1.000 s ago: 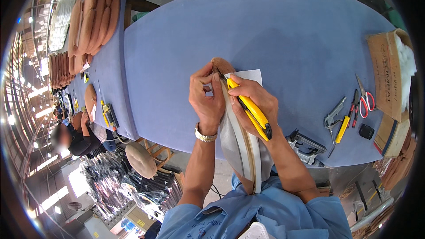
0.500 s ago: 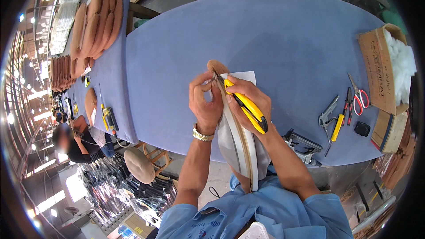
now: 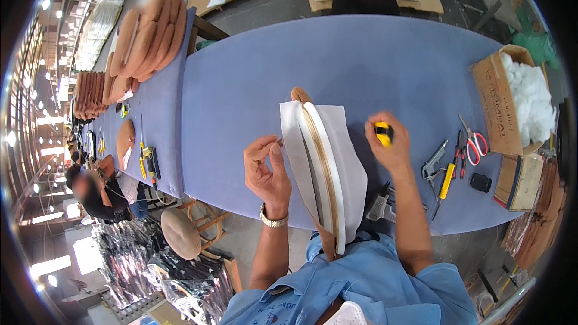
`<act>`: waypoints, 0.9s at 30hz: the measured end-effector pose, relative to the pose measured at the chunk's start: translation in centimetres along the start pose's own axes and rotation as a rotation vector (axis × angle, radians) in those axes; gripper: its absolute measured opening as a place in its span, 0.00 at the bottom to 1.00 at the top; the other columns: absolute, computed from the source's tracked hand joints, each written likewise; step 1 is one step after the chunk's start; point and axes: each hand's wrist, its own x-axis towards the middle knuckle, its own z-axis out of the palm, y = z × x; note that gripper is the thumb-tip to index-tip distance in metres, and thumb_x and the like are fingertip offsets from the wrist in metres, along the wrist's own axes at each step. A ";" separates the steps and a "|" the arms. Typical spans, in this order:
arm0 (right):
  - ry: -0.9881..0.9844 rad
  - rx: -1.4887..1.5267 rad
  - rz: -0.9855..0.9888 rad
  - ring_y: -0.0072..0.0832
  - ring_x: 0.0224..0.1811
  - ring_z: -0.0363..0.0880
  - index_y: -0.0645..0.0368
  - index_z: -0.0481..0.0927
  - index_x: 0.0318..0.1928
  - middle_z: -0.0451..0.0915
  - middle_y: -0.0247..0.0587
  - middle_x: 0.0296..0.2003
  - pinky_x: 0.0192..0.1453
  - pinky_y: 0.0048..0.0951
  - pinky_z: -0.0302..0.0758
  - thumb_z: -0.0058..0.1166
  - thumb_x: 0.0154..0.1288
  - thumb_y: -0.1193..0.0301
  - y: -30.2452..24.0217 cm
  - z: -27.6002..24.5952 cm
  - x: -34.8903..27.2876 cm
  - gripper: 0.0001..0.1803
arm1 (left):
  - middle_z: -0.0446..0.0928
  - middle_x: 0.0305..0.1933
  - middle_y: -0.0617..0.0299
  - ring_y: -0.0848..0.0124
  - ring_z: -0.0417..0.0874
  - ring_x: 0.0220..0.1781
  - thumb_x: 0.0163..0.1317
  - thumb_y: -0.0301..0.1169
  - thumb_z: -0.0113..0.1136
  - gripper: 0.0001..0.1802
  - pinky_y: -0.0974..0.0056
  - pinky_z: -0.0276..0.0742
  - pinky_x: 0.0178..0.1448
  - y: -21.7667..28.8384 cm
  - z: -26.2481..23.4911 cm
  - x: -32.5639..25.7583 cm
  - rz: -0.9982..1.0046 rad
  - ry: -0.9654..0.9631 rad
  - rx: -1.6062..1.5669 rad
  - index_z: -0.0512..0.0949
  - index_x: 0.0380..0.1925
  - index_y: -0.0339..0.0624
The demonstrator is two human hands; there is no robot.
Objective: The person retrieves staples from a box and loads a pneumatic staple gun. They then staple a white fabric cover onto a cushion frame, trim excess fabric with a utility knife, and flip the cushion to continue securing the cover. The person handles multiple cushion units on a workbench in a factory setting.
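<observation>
Beside curved grey cloth (image 3: pixel 353 171), right hand (image 3: pixel 392 149) grasps yellow tool (image 3: pixel 383 134), left hand's (image 3: pixel 268 171) grip unclear.

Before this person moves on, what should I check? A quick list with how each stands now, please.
1. Cutter secure: ok, closed in the right hand.
2. Right hand clear of the padded piece: ok, a gap shows between them.
3. Cutter's blade tucked in: cannot tell, its tip is not visible.
4. Left hand free: cannot tell, something small and dark seems to be at its fingertips.
5. Scissors put down: ok, lying on the table.
</observation>
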 end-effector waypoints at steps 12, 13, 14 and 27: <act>-0.298 0.538 0.129 0.22 0.36 0.81 0.64 0.79 0.60 0.85 0.43 0.41 0.40 0.25 0.81 0.55 0.77 0.69 -3.4 -6.3 -10.2 0.17 | 0.87 0.43 0.57 0.66 0.88 0.45 0.64 0.24 0.69 0.03 0.63 0.83 0.52 8.5 2.0 -7.1 -0.060 -0.418 -0.224 0.84 0.37 0.38; -0.306 0.623 0.098 0.22 0.37 0.82 0.64 0.79 0.59 0.85 0.43 0.41 0.40 0.24 0.81 0.55 0.77 0.69 -4.3 -5.9 -11.0 0.17 | 0.87 0.43 0.58 0.65 0.88 0.45 0.65 0.25 0.69 0.03 0.62 0.83 0.52 9.0 2.0 -7.8 -0.077 -0.442 -0.257 0.84 0.38 0.38; -0.289 0.614 0.076 0.24 0.40 0.82 0.64 0.78 0.61 0.84 0.45 0.44 0.43 0.26 0.81 0.55 0.77 0.69 -4.3 -5.4 -11.6 0.18 | 0.87 0.44 0.58 0.65 0.89 0.44 0.66 0.26 0.68 0.04 0.62 0.84 0.52 9.2 1.7 -8.7 -0.076 -0.407 -0.226 0.84 0.38 0.38; -0.435 0.009 -0.285 0.47 0.78 0.59 0.61 0.52 0.79 0.60 0.55 0.75 0.82 0.46 0.53 0.63 0.62 0.77 -2.9 3.5 -13.7 0.48 | 0.87 0.34 0.57 0.75 0.88 0.35 0.69 0.28 0.66 0.07 0.70 0.82 0.36 -2.7 -17.1 -20.2 -0.720 0.414 0.043 0.80 0.37 0.34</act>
